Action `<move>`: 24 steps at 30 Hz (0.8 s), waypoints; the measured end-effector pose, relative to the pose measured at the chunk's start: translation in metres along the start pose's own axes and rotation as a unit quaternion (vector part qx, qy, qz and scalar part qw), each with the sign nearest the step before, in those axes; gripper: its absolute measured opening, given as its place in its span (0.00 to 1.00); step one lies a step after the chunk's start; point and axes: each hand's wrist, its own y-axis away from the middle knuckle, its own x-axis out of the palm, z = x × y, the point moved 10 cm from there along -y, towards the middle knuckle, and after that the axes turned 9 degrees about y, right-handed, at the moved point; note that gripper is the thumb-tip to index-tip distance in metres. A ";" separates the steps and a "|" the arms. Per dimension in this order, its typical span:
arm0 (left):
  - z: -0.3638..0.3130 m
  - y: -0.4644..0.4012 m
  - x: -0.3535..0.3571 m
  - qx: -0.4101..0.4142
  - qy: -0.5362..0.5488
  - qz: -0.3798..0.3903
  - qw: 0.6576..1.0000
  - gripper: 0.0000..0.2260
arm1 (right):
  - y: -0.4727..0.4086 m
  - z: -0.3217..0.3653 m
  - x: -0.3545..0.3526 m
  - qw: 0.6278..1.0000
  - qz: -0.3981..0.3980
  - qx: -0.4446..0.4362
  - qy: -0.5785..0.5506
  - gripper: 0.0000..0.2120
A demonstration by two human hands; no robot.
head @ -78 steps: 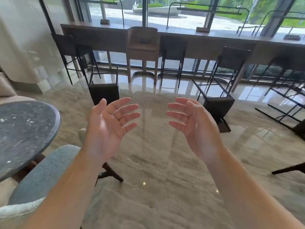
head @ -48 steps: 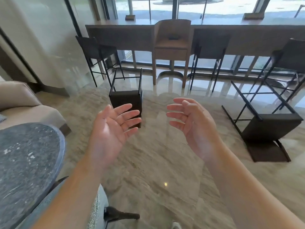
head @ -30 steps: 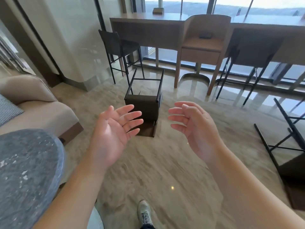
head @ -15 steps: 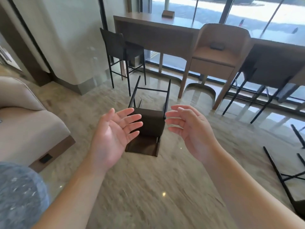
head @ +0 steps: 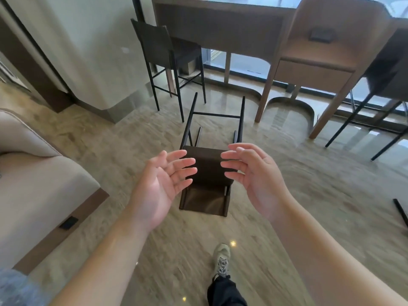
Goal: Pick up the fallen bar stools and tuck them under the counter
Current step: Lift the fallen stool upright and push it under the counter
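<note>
— What lies before us? A fallen bar stool (head: 206,166) on its back on the marble floor (head: 309,195), backrest flat toward us, black legs pointing at the counter (head: 220,25), which stands a little way beyond.

— And our hands? The left hand (head: 162,186) and right hand (head: 254,173) hang in the air on either side of the seat, palms facing each other, fingers loose and spread, holding nothing; we cannot tell how far above the stool they are.

— Which step is this? We judge it the approach, with no stool lifted yet. A shoe (head: 221,259) is mid-stride.

— What does the next move ask of us? Likely bending low, taking the seat or frame on both sides, tipping it onto its legs, then sliding it into the gap beside the upright stool (head: 167,51) at the left.
</note>
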 end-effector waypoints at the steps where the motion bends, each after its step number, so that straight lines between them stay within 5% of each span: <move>1: 0.003 -0.019 -0.003 -0.003 -0.011 -0.003 1.000 0.20 | -0.019 -0.006 -0.002 1.000 -0.003 0.006 0.001 0.08; 7: 0.014 -0.131 -0.026 0.006 -0.150 -0.061 0.987 0.16 | -0.131 -0.025 -0.005 0.998 -0.009 0.028 0.047 0.07; 15: 0.005 -0.222 -0.027 0.042 -0.243 -0.013 0.969 0.20 | -0.229 -0.029 -0.006 0.993 0.001 0.009 0.117 0.06; 24: 0.046 -0.309 -0.077 0.105 -0.555 0.080 0.821 0.25 | -0.292 -0.105 -0.005 0.939 -0.010 -0.025 0.343 0.11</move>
